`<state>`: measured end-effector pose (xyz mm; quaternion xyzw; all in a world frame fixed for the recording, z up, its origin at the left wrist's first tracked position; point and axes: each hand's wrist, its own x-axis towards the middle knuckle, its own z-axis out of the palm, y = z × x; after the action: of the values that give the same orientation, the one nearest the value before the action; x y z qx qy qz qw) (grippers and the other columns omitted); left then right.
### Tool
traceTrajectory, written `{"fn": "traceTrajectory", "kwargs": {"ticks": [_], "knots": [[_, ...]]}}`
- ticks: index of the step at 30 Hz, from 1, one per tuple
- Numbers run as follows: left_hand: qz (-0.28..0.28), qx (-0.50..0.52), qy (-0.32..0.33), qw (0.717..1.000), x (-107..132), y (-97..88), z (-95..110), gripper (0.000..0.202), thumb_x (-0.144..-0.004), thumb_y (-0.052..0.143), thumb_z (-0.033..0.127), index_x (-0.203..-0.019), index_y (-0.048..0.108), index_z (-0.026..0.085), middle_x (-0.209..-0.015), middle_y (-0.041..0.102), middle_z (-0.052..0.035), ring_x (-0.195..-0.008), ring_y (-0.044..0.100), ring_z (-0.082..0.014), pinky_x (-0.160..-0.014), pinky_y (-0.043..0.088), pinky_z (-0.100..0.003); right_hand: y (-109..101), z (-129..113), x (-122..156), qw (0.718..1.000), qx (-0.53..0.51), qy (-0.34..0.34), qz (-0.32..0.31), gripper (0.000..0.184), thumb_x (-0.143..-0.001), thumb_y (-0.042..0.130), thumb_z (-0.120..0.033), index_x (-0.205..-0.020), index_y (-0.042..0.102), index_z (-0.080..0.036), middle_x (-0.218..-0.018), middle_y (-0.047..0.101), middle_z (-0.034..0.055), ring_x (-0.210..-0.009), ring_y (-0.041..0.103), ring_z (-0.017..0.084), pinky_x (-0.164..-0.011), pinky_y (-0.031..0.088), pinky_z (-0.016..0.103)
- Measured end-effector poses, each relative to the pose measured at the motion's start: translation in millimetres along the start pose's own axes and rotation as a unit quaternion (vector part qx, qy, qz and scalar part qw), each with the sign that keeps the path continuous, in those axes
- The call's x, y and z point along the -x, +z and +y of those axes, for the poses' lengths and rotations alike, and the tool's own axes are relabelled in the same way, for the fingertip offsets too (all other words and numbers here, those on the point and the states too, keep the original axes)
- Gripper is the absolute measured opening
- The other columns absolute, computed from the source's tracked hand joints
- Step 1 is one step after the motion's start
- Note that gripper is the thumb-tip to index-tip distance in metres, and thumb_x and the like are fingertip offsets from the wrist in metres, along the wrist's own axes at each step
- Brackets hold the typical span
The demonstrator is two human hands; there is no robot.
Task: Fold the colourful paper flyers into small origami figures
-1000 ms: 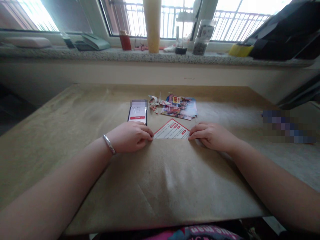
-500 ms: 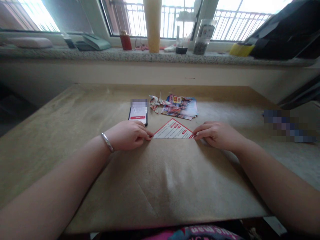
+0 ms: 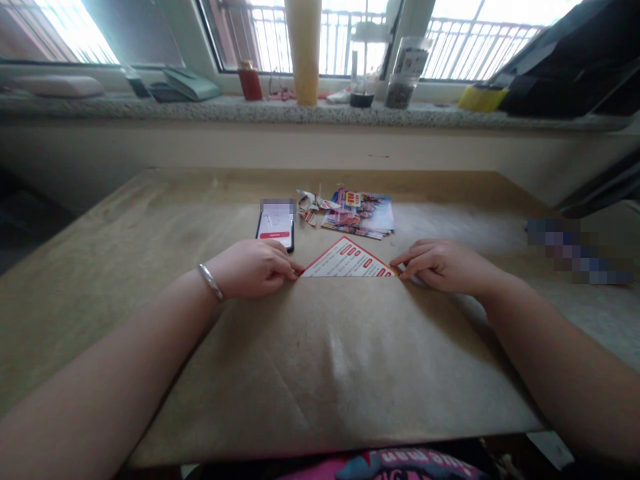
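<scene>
A printed paper [image 3: 347, 260], folded into a triangle with red edges, lies on the table with its point away from me and its long straight edge toward me. My left hand [image 3: 263, 269] is closed, its fingertips pinching the paper's left corner. At the right corner, the curled fingers of my right hand [image 3: 435, 265] grip the paper in the same way. Just beyond my left hand lies a phone [image 3: 275, 230] with a lit screen.
Crumpled or folded paper pieces [image 3: 311, 205] lie beside a stack of colourful printed sheets [image 3: 367, 213] behind the triangle. A blurred-out item [image 3: 575, 253] is at the far right. Bottles and jars, including a red bottle [image 3: 250, 81], line the stone windowsill [image 3: 200, 110].
My hands have moved slightly apart, the left one leftward and the right one rightward. More of the triangle's right corner shows, with a yellowish bit at its tip.
</scene>
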<state>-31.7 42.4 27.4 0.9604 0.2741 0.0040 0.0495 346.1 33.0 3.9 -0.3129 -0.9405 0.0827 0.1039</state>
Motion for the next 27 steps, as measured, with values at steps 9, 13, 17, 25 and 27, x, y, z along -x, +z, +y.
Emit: {"fn": "traceTrajectory", "kwargs": {"ticks": [9, 13, 17, 25, 27], "knots": [[0.004, 0.013, -0.018, 1.000, 5.5, 0.0, -0.7, 0.030, -0.075, 0.049, 0.014, -0.092, 0.071, 0.026, -0.103, 0.071, 0.0047, -0.093, 0.062, -0.0138, -0.087, 0.047, -0.024, -3.2, -7.9, -3.1, 0.999, -0.048, 0.016, -0.001, 0.029, -0.079, 0.046, -0.012, -0.078, 0.073, -0.022, -0.101, 0.073, 0.0024, -0.088, 0.064, 0.018, -0.081, 0.050, 0.035], [0.027, -0.001, -0.036, 0.999, 3.1, 2.4, 6.4, 0.022, -0.078, 0.049, 0.018, -0.088, 0.068, 0.022, -0.101, 0.069, -0.0006, -0.091, 0.062, -0.0153, -0.083, 0.048, -0.025, 2.7, -8.3, -5.7, 0.997, -0.058, 0.047, 0.022, 0.027, -0.078, 0.045, -0.012, -0.071, 0.069, -0.021, -0.097, 0.073, 0.0022, -0.087, 0.065, 0.018, -0.081, 0.050, 0.034], [0.054, -0.022, -0.057, 0.997, -3.3, 9.1, 13.6, 0.021, -0.086, 0.045, 0.024, -0.089, 0.066, 0.020, -0.092, 0.068, -0.0031, -0.085, 0.062, -0.0165, -0.077, 0.049, -0.028, 11.4, -15.1, -12.6, 0.984, -0.009, 0.161, 0.071, 0.026, -0.082, 0.045, -0.019, -0.085, 0.070, -0.022, -0.090, 0.072, 0.0036, -0.083, 0.065, 0.019, -0.077, 0.051, 0.033], [0.098, -0.092, -0.036, 0.990, -14.7, 23.1, 25.2, 0.032, -0.090, 0.047, 0.032, -0.117, 0.061, 0.020, -0.125, 0.060, -0.0061, -0.103, 0.059, -0.0234, -0.088, 0.047, -0.038, 22.3, -29.0, -27.1, 0.984, 0.048, 0.155, 0.073, 0.035, -0.082, 0.060, -0.040, -0.110, 0.068, -0.020, -0.111, 0.064, 0.0103, -0.099, 0.061, 0.025, -0.086, 0.049, 0.038], [0.095, -0.100, -0.034, 0.990, -16.3, 23.6, 26.7, 0.031, -0.090, 0.048, 0.033, -0.116, 0.061, 0.021, -0.125, 0.061, -0.0050, -0.103, 0.058, -0.0238, -0.088, 0.047, -0.040, 23.0, -26.2, -26.7, 0.988, 0.043, 0.133, 0.071, 0.034, -0.083, 0.059, -0.038, -0.111, 0.067, -0.020, -0.110, 0.064, 0.0099, -0.098, 0.060, 0.024, -0.087, 0.049, 0.038]]}}
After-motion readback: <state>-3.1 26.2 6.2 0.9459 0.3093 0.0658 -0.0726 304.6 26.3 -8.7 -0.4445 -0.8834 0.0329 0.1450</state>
